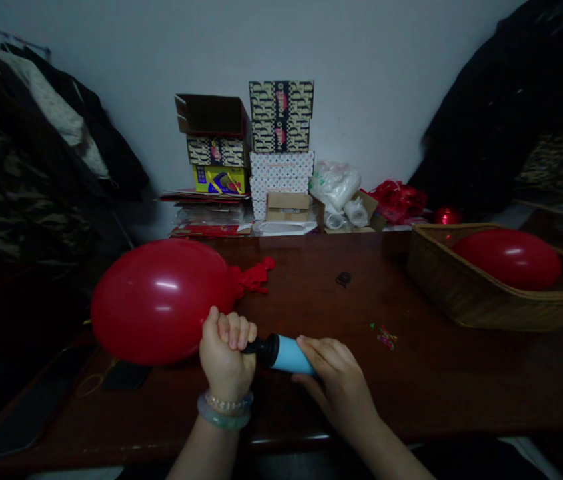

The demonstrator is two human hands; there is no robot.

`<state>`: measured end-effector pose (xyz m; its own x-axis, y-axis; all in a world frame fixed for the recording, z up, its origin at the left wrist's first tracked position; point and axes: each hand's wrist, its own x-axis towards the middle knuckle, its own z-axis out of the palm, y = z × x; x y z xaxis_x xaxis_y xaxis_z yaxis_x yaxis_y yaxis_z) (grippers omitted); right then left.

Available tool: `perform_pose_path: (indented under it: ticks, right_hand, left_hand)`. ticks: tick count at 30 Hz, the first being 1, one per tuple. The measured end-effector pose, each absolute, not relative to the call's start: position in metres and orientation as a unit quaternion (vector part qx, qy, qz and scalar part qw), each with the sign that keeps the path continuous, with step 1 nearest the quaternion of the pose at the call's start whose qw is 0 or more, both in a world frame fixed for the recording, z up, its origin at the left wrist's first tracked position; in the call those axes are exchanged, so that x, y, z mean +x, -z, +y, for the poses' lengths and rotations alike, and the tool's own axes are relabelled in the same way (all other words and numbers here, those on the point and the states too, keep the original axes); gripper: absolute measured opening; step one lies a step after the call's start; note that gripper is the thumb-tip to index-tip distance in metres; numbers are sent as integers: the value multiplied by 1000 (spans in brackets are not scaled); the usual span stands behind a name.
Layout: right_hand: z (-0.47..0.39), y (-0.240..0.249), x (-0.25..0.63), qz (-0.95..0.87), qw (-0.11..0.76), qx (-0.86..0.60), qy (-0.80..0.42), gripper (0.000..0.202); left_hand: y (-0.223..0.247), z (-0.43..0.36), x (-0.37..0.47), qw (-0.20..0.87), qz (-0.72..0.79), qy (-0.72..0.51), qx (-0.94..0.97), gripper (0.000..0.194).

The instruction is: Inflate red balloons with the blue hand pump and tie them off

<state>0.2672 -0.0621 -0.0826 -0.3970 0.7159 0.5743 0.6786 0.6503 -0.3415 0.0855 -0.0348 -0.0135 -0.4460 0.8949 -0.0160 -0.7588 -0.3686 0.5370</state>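
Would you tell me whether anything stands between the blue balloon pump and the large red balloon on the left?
Yes, the left hand does: its fist closes around one end of the pump, beside the balloon. Whether pump and balloon meet inside is hidden.

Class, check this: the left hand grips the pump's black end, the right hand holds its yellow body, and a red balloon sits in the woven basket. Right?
Not quite: in the head view, the pump has a light blue body, not yellow. The left hand does grip the black end, the right hand holds the body, and a red balloon sits in the woven basket.
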Motion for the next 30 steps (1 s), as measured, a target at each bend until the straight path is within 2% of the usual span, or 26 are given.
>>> perform_pose_path:
  ticks: [20,30]
  right_hand:
    - [-47,88,284,-847,349,-400,16,50]
    - [-52,87,279,-839,355,-411,30,48]
  left_hand:
    - [-1,-37,41,459,233,-847,131,45]
    - [5,-35,50,470,225,-843,135,45]
